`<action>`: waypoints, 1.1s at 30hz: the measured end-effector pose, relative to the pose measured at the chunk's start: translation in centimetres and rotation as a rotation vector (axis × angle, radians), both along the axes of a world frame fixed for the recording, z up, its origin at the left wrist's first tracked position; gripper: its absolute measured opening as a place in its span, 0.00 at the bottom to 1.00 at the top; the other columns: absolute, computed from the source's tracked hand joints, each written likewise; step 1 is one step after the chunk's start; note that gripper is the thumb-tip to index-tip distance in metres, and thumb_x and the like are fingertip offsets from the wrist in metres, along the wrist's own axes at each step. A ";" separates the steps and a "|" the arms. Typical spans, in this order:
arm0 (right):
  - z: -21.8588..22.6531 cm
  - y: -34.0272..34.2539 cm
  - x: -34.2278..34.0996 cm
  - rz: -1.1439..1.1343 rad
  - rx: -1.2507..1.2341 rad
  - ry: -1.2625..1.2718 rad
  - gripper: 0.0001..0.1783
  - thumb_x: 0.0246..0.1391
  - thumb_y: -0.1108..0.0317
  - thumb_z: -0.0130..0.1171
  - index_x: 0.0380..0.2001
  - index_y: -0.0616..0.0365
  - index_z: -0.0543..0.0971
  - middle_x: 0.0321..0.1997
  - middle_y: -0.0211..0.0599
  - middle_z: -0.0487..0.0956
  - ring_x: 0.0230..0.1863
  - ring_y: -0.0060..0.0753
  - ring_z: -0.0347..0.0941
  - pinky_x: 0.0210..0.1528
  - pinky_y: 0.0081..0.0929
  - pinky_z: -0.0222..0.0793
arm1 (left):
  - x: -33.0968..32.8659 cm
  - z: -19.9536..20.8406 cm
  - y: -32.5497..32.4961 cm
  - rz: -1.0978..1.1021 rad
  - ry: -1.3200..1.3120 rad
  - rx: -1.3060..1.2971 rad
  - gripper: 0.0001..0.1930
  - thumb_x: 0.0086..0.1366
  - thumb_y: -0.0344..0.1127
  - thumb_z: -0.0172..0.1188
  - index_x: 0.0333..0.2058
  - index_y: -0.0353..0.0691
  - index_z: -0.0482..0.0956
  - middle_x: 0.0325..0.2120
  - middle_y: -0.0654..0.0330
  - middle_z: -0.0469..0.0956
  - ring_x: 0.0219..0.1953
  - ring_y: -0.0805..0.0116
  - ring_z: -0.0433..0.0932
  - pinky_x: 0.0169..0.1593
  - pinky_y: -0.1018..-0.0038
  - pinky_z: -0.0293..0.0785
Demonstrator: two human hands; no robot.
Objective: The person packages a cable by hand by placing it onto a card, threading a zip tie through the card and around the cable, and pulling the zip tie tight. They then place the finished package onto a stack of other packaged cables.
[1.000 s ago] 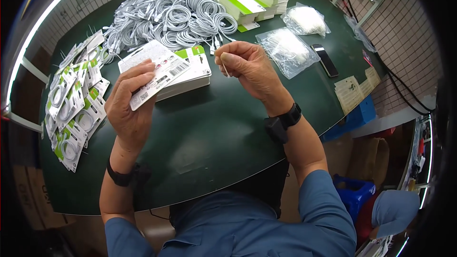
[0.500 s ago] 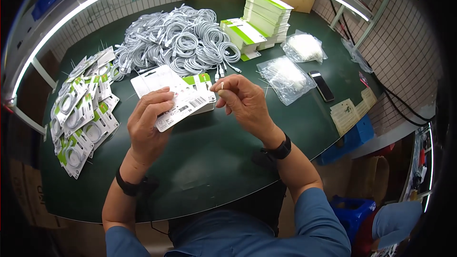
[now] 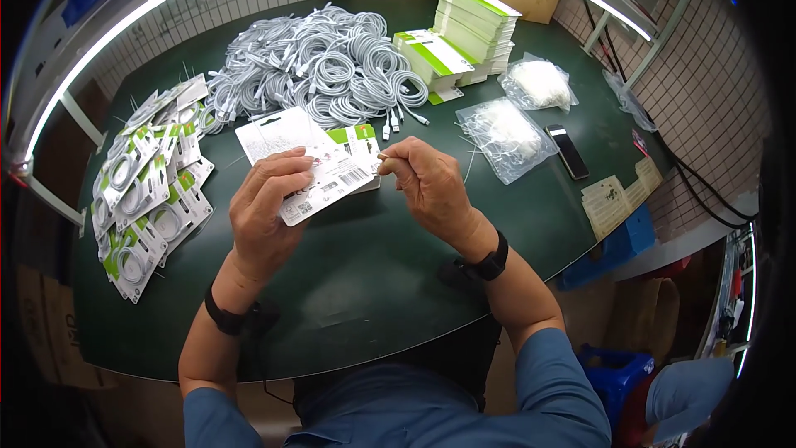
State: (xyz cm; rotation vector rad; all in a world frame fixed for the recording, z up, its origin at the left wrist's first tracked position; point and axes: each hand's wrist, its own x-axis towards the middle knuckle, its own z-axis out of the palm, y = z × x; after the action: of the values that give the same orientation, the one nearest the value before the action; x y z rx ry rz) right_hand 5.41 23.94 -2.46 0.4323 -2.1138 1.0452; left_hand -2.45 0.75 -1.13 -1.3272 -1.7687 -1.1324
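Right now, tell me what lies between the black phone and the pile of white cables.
In the head view, a clear plastic bag of small white parts lies between the black phone and the pile of white cables, on the green table.

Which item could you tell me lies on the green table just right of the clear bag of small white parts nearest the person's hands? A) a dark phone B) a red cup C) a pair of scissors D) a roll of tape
A: a dark phone lies flat on the green table beside the clear bag, to its right.
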 end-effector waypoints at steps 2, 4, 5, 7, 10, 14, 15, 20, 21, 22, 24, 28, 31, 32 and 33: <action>0.1 -0.1 0.0 -0.001 0.036 0.006 0.02 0.64 0.77 0.57 0.38 0.63 0.77 0.32 0.37 0.81 0.24 0.23 0.75 0.27 0.22 0.73 | 0.0 0.1 -0.1 -0.006 0.012 -0.005 0.14 0.51 0.24 0.73 0.34 0.36 0.77 0.39 0.52 0.83 0.48 0.50 0.83 0.50 0.63 0.80; 0.1 -0.1 0.0 -0.001 0.055 0.008 0.02 0.63 0.77 0.58 0.38 0.63 0.77 0.32 0.38 0.81 0.24 0.24 0.76 0.28 0.21 0.73 | 0.0 0.1 -0.1 -0.009 0.016 -0.006 0.14 0.51 0.24 0.73 0.34 0.36 0.77 0.39 0.52 0.83 0.48 0.50 0.83 0.50 0.63 0.80; 0.1 -0.1 0.0 0.002 0.050 0.022 0.03 0.62 0.77 0.58 0.39 0.63 0.77 0.33 0.38 0.81 0.25 0.25 0.76 0.28 0.22 0.73 | -0.1 0.1 -0.1 -0.010 0.025 -0.006 0.14 0.51 0.25 0.73 0.34 0.36 0.77 0.39 0.53 0.83 0.47 0.50 0.83 0.50 0.63 0.80; 0.1 -0.1 0.0 0.010 0.040 0.049 0.04 0.61 0.78 0.60 0.39 0.63 0.78 0.34 0.39 0.80 0.25 0.28 0.76 0.29 0.23 0.74 | -0.1 0.2 -0.1 -0.011 0.041 -0.006 0.14 0.51 0.25 0.73 0.34 0.36 0.77 0.39 0.53 0.83 0.47 0.50 0.84 0.49 0.63 0.80; 1.2 -0.4 -0.1 0.024 0.129 0.228 0.06 0.59 0.80 0.60 0.40 0.63 0.78 0.35 0.41 0.80 0.26 0.30 0.76 0.29 0.24 0.74 | -0.1 0.4 -0.2 -0.021 0.071 -0.014 0.14 0.50 0.26 0.74 0.34 0.37 0.77 0.38 0.53 0.84 0.46 0.50 0.84 0.48 0.63 0.81; 2.1 -0.4 1.3 0.115 0.092 0.375 0.08 0.57 0.82 0.62 0.40 0.63 0.78 0.36 0.44 0.79 0.28 0.32 0.77 0.29 0.26 0.73 | 0.2 0.6 -0.3 -0.045 0.096 0.002 0.15 0.49 0.27 0.75 0.32 0.37 0.76 0.38 0.53 0.84 0.45 0.51 0.84 0.47 0.64 0.82; 2.2 -0.8 1.7 0.129 0.083 0.369 0.08 0.57 0.82 0.62 0.40 0.63 0.78 0.36 0.44 0.79 0.28 0.32 0.77 0.29 0.26 0.73 | 0.1 0.5 -0.2 -0.066 0.104 0.016 0.15 0.49 0.28 0.76 0.31 0.37 0.76 0.38 0.53 0.84 0.45 0.51 0.85 0.46 0.64 0.82; 2.7 -2.4 3.3 0.346 -0.091 0.342 0.08 0.55 0.82 0.64 0.39 0.64 0.78 0.35 0.45 0.78 0.29 0.31 0.78 0.28 0.24 0.73 | -0.1 0.2 -0.4 -0.092 0.135 0.010 0.16 0.47 0.28 0.77 0.29 0.37 0.76 0.37 0.53 0.84 0.44 0.52 0.85 0.45 0.65 0.83; 2.7 -2.6 3.4 0.383 -0.107 0.320 0.08 0.55 0.81 0.64 0.39 0.64 0.78 0.34 0.45 0.78 0.29 0.31 0.78 0.28 0.23 0.73 | -0.1 0.2 -0.4 -0.092 0.134 0.009 0.16 0.47 0.28 0.77 0.29 0.37 0.75 0.37 0.53 0.84 0.44 0.52 0.85 0.45 0.65 0.83; 2.6 -2.8 3.4 0.420 -0.124 0.298 0.09 0.55 0.81 0.65 0.39 0.64 0.78 0.34 0.44 0.78 0.29 0.31 0.78 0.28 0.23 0.73 | -0.1 0.2 -0.5 -0.092 0.134 0.008 0.16 0.47 0.28 0.77 0.29 0.37 0.75 0.36 0.53 0.84 0.44 0.53 0.85 0.45 0.65 0.83; 2.4 -2.7 3.5 0.415 -0.125 0.286 0.09 0.55 0.80 0.65 0.38 0.64 0.78 0.34 0.44 0.78 0.29 0.31 0.78 0.28 0.23 0.73 | 0.0 0.2 -0.3 -0.096 0.130 0.007 0.16 0.47 0.28 0.77 0.28 0.37 0.75 0.36 0.53 0.85 0.44 0.53 0.85 0.45 0.65 0.83; 2.1 -2.7 3.3 0.410 -0.121 0.257 0.09 0.54 0.80 0.67 0.38 0.64 0.79 0.34 0.45 0.79 0.29 0.30 0.78 0.29 0.23 0.73 | 0.1 0.3 -0.2 -0.109 0.119 0.011 0.15 0.48 0.28 0.76 0.28 0.37 0.75 0.36 0.53 0.85 0.44 0.53 0.85 0.45 0.65 0.83; 1.9 -2.7 3.2 0.411 -0.120 0.238 0.09 0.54 0.79 0.68 0.38 0.64 0.79 0.34 0.45 0.79 0.29 0.30 0.78 0.29 0.23 0.73 | 0.2 0.3 -0.1 -0.117 0.134 0.009 0.15 0.48 0.27 0.76 0.27 0.37 0.75 0.35 0.54 0.85 0.43 0.53 0.86 0.44 0.65 0.84; 1.9 -2.7 3.2 0.410 -0.117 0.230 0.09 0.53 0.79 0.68 0.37 0.65 0.79 0.34 0.45 0.79 0.29 0.30 0.78 0.29 0.23 0.73 | 0.3 0.3 -0.1 -0.117 0.134 0.008 0.15 0.48 0.27 0.76 0.27 0.37 0.75 0.35 0.54 0.85 0.43 0.53 0.86 0.44 0.65 0.84; 1.9 -2.8 3.2 0.410 -0.115 0.221 0.09 0.53 0.79 0.68 0.37 0.65 0.79 0.34 0.45 0.79 0.30 0.30 0.78 0.29 0.23 0.73 | 0.3 0.3 -0.1 -0.118 0.132 0.008 0.15 0.48 0.27 0.76 0.27 0.37 0.75 0.35 0.54 0.85 0.43 0.53 0.86 0.43 0.66 0.84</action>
State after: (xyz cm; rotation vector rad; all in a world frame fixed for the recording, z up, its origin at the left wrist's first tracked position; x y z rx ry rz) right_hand 8.58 21.19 -0.57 0.9070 -1.7973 1.2745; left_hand -2.14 0.64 -0.80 -1.4829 -1.6079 -1.0867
